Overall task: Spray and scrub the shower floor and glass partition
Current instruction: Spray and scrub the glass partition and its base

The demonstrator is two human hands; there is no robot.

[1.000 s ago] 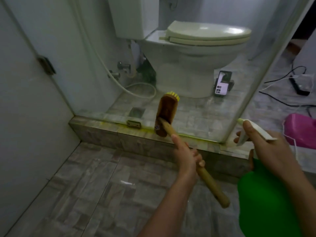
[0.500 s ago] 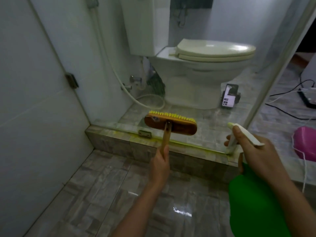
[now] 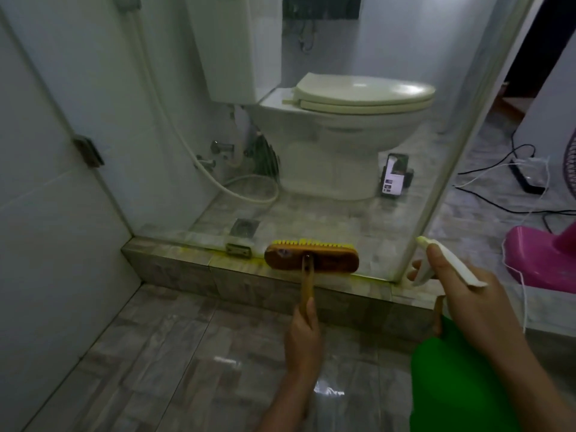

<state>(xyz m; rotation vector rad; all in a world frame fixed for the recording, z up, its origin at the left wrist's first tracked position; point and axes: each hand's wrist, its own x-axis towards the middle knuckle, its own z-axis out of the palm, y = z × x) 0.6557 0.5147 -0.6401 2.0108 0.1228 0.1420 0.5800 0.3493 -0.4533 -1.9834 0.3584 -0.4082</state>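
Note:
My left hand (image 3: 304, 335) grips the wooden handle of a scrub brush (image 3: 311, 260). Its brown head lies crosswise with the yellow bristles against the bottom of the glass partition (image 3: 343, 42), just above the tiled curb (image 3: 187, 266). A yellowish residue runs along the foot of the glass. My right hand (image 3: 467, 294) holds a green spray bottle (image 3: 461, 385) by its white trigger head, nozzle pointing toward the partition's right edge. The wet grey shower floor (image 3: 171, 353) spreads below both hands.
Behind the glass stand a toilet (image 3: 343, 126), a hose (image 3: 249, 194), a floor drain (image 3: 246, 227) and a propped phone (image 3: 394, 179). A white wall (image 3: 46, 244) closes the left side. At right are a pink fan base (image 3: 542, 260) and cables (image 3: 505, 198).
The brush head has turned from upright to crosswise and now sits low on the glass by the curb. The view has tilted up. The spray bottle has stayed roughly in place.

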